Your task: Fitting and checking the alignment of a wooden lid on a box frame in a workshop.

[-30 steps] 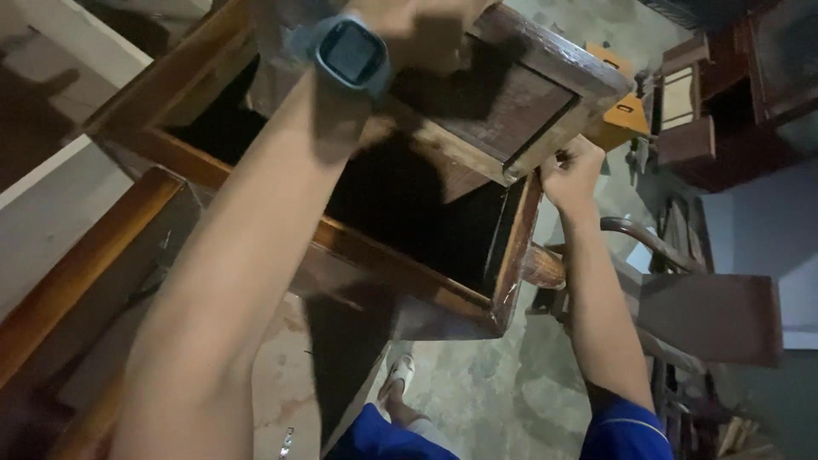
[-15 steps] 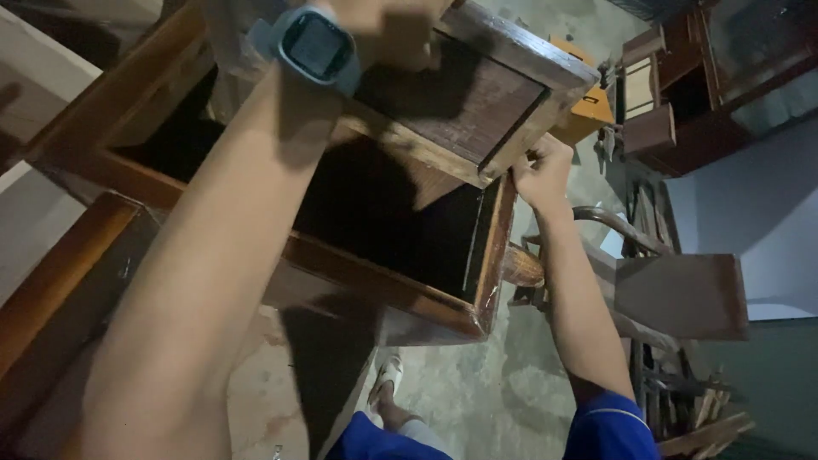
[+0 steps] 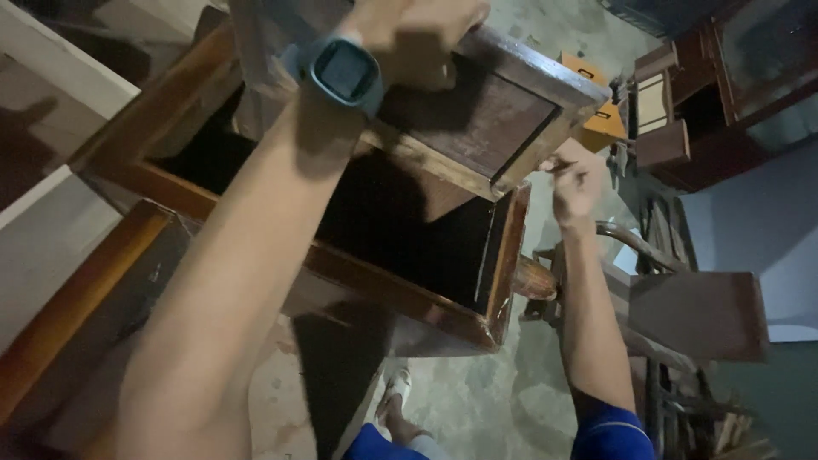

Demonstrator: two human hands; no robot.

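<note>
Both hands work one wooden drawer: left grip clenched on its top, right grip pinched beside its corner.

Dim, warm indoor light from above; no lamp in view. The cabinet interior is near black. A hard shadow of the arm crosses the floor, and another falls on the pale wall. Left hand is motion-blurred and soft; right hand slightly smeared. Grain throughout; straight edges lean at the frame margins.
</note>
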